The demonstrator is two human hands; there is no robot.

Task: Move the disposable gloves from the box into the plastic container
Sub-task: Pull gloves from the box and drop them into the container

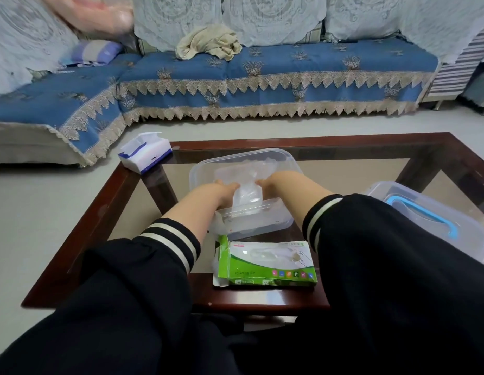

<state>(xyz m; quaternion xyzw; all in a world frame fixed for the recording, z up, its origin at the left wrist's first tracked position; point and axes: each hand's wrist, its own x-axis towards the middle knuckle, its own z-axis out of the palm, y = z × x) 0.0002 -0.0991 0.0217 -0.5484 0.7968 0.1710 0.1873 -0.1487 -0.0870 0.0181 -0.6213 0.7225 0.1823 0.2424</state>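
Note:
A green and white glove box (268,263) lies flat near the table's front edge, its left flap open. Behind it stands the clear plastic container (257,221), with a clear lid (243,163) lying beyond it. A stack of clear disposable gloves (247,194) sticks up out of the container. My left hand (226,192) grips the stack's left side and my right hand (265,182) holds its right side, both reaching over the container's rim. The fingertips are hidden behind the gloves.
The glass-topped table with a dark wood frame (100,212) carries a tissue box (145,155) at its far left corner and a clear storage bin with a blue handle (435,220) at the right. A blue-covered sofa (262,77) stands beyond.

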